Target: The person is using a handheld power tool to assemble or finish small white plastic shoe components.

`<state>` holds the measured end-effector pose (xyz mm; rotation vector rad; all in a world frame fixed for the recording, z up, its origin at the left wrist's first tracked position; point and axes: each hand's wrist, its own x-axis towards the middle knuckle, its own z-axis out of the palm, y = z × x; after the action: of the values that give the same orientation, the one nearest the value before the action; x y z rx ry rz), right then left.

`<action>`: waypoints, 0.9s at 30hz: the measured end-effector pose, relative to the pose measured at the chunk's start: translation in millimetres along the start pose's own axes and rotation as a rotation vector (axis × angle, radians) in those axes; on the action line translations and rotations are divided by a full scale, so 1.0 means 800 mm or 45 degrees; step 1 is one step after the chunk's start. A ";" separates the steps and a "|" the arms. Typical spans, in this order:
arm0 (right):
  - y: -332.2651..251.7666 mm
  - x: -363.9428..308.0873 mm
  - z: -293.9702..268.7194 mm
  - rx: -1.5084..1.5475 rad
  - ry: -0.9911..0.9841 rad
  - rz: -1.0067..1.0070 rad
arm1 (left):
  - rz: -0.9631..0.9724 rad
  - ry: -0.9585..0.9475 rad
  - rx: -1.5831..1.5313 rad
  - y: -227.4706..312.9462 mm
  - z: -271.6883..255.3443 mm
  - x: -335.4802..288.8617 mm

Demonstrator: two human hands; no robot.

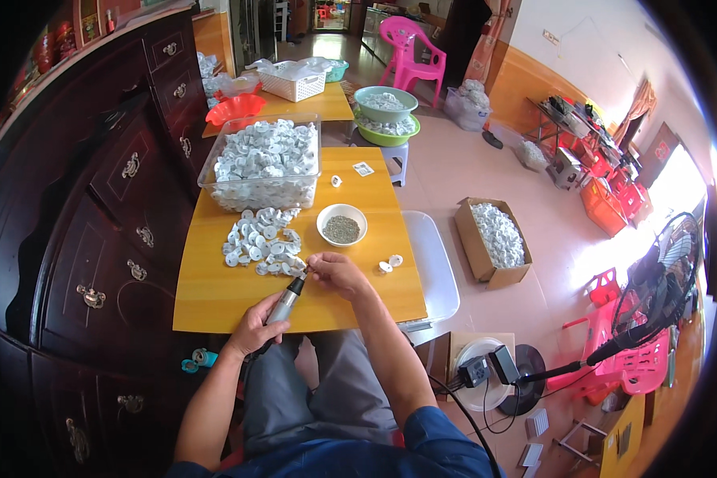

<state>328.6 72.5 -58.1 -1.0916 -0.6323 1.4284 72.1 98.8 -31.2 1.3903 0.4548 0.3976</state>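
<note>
My left hand (260, 327) is wrapped round a silver electric screwdriver (287, 299) with a black nose, which slants up and to the right over the table's near part. At its tip the fingers of my right hand (336, 273) are pinched together; what they hold is too small to make out. Just beyond lies a loose heap of white plastic parts (261, 240) with round faces. A white bowl (320, 220) filled with tiny grey metal pieces (342, 229) stands beyond my right hand. To the right, white round parts (390, 264) lie apart from the heap.
A clear tub (205, 177) heaped with similar white parts stands at the table's far left. On the floor to the right is a cardboard box (476, 263) full of white pieces. Dark cabinets (95, 231) line the left. A fan (653, 279) and pink chairs (641, 362) stand right.
</note>
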 end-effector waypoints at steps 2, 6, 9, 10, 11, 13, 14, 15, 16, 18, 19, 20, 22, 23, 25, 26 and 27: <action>0.001 0.000 0.005 0.017 0.015 0.009 | -0.003 0.008 0.005 -0.003 -0.001 0.000; -0.001 -0.001 0.012 -0.043 0.007 0.035 | 0.010 0.041 0.000 -0.007 -0.007 -0.006; 0.004 -0.002 0.011 -0.007 0.066 -0.143 | 0.027 0.061 -0.051 -0.007 -0.005 -0.002; 0.002 -0.002 0.005 -0.058 0.112 -0.209 | 0.033 0.046 -0.042 -0.009 -0.005 0.000; 0.002 -0.001 0.002 -0.084 0.216 -0.246 | 0.031 0.051 -0.051 -0.005 -0.004 0.000; 0.000 -0.005 -0.003 -0.218 0.267 -0.333 | 0.014 0.050 -0.063 -0.004 -0.005 0.002; 0.005 -0.004 -0.005 -0.381 0.357 -0.376 | 0.015 0.060 -0.062 -0.001 -0.003 0.000; 0.008 -0.003 -0.002 -0.551 0.445 -0.424 | 0.022 0.069 -0.064 0.002 -0.001 -0.001; 0.011 0.001 0.004 -0.552 0.423 -0.419 | 0.082 0.083 -0.082 -0.003 -0.004 0.001; 0.015 0.005 0.013 -0.934 0.482 -0.669 | 0.074 0.110 -0.115 -0.007 -0.010 -0.004; 0.015 0.006 0.017 -0.937 0.478 -0.665 | 0.065 0.115 -0.149 -0.009 -0.010 -0.005; 0.015 0.009 0.022 -1.059 0.432 -0.761 | 0.063 0.117 -0.153 -0.011 -0.011 -0.006; 0.008 0.009 0.034 -1.238 0.372 -0.764 | 0.073 0.123 -0.169 -0.007 -0.010 -0.005; 0.012 0.012 0.035 -1.240 0.378 -0.762 | 0.072 0.118 -0.170 -0.006 -0.009 -0.005; 0.012 0.019 0.029 -1.399 0.381 -0.812 | 0.063 0.070 -0.199 -0.001 -0.005 0.002; 0.015 0.019 0.026 -1.487 0.384 -0.896 | 0.072 0.057 -0.202 -0.005 -0.005 -0.001; 0.017 0.026 0.031 -1.577 0.381 -0.831 | 0.081 0.073 -0.180 -0.009 -0.009 -0.006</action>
<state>302.5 95.3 -64.5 -1.7371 -1.5519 0.1778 64.4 101.7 -38.6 1.2612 0.4219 0.5131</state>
